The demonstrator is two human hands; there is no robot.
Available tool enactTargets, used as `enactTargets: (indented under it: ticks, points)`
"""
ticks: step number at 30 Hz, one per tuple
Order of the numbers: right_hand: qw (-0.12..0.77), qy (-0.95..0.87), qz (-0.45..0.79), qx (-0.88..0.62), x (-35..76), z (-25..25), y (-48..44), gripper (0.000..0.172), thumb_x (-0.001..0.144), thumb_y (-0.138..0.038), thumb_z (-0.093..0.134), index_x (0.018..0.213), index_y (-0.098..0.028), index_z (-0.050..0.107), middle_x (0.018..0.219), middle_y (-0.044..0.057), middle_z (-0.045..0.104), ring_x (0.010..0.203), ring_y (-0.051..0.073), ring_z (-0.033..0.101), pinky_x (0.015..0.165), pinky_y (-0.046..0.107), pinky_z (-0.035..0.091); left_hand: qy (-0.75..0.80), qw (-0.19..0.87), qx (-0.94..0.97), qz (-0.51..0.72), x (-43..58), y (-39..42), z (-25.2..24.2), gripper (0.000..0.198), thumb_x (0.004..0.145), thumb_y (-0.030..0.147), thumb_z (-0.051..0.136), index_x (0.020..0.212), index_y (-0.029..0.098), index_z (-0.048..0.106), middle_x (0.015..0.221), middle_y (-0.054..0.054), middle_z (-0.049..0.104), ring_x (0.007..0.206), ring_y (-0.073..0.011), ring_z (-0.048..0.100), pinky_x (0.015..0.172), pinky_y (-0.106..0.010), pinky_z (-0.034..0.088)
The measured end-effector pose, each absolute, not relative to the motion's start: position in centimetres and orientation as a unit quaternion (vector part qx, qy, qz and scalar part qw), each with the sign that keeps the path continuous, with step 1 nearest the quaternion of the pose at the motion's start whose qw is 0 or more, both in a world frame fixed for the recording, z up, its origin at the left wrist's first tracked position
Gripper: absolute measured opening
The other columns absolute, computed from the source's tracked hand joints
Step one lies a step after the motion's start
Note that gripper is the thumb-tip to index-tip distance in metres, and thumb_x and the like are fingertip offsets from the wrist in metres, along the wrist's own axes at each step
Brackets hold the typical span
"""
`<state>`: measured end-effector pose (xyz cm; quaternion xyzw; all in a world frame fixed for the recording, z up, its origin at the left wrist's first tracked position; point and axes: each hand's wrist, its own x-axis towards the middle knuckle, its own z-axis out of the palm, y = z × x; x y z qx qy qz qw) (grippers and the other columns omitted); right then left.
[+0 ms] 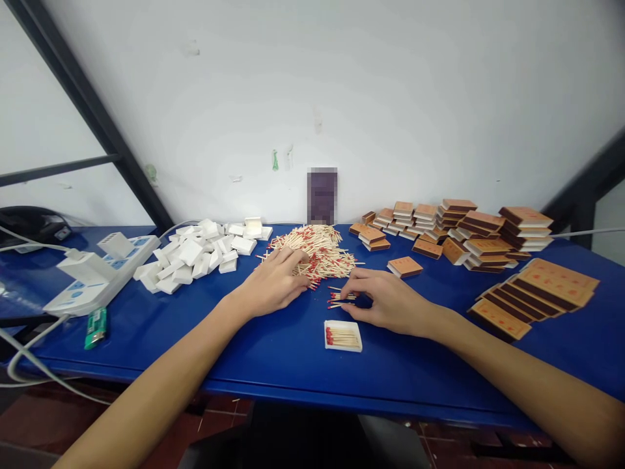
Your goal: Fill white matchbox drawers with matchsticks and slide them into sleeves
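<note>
A heap of red-tipped matches [319, 251] lies in the middle of the blue table [273, 352]. My left hand [273, 283] rests on the near edge of the heap, fingers curled over some matches. My right hand [385, 301] pinches a small bunch of matches [339, 298] just in front of the heap. A white inner tray [343, 336] partly filled with matches sits on the table below my right hand.
Empty white trays [200, 254] are piled at the left. Brown matchbox sleeves [469, 231] are stacked at the right, with flat sleeves [534, 296] fanned nearer. A white power strip [97, 270] with cables and a green lighter [95, 327] lie far left.
</note>
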<state>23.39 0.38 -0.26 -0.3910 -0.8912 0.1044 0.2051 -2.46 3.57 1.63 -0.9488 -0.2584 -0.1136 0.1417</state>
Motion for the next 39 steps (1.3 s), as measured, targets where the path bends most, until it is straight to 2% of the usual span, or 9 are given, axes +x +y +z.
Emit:
enactTargets:
  ticks: [6,13,24,31,39]
  points:
    - [0.201,-0.889,0.094,-0.4,23.55,-0.37,0.61,0.026,0.087,-0.036,0.064,0.109,-0.023,0.067,0.1,0.006,0.062,0.086,0.02,0.06,0.074,0.031,0.046,-0.254,0.176,-0.944,-0.112,-2.14,3.59,1.4,0.024,0.097,0.025,0.049,0.094,0.016,0.07,0.109,-0.012,0.057,0.102,-0.0257,0.05,0.086,-0.04,0.043]
    - [0.18,-0.886,0.1,-0.414,23.46,-0.18,0.78,0.023,0.087,-0.037,0.063,0.102,-0.021,0.069,0.095,0.007,0.063,0.095,0.024,0.057,0.081,0.036,0.045,-0.251,0.179,-0.945,-0.11,-1.95,3.43,1.39,0.02,0.095,0.023,0.051,0.092,0.015,0.069,0.105,-0.011,0.058,0.1,-0.0253,0.051,0.086,-0.039,0.043]
    - [0.208,-0.891,0.118,-0.387,23.35,-0.19,0.47,0.017,0.09,-0.03,0.057,0.096,-0.021,0.071,0.09,0.006,0.063,0.085,0.019,0.058,0.074,0.031,0.044,-0.26,0.159,-0.947,-0.101,-2.61,3.89,1.5,0.016,0.094,0.022,0.052,0.091,0.016,0.067,0.103,-0.01,0.058,0.099,-0.0241,0.051,0.086,-0.037,0.04]
    - [0.285,-0.872,0.102,-0.385,23.03,-0.14,0.52,0.018,0.088,-0.021,0.052,0.077,-0.019,0.066,0.067,0.001,0.059,0.061,0.013,0.05,0.059,0.026,0.037,-0.243,0.172,-0.948,-0.112,-2.52,3.92,1.56,0.019,0.095,0.023,0.051,0.088,0.016,0.068,0.096,-0.008,0.06,0.093,-0.0219,0.051,0.082,-0.034,0.04]
    - [0.242,-0.887,0.107,-0.378,23.17,-0.36,0.42,0.012,0.085,-0.022,0.057,0.079,-0.019,0.067,0.064,-0.001,0.057,0.058,0.012,0.049,0.058,0.025,0.036,-0.261,0.126,-0.952,-0.101,-2.6,3.93,1.58,0.015,0.093,0.024,0.055,0.092,0.017,0.069,0.102,-0.009,0.058,0.099,-0.0234,0.05,0.085,-0.036,0.041]
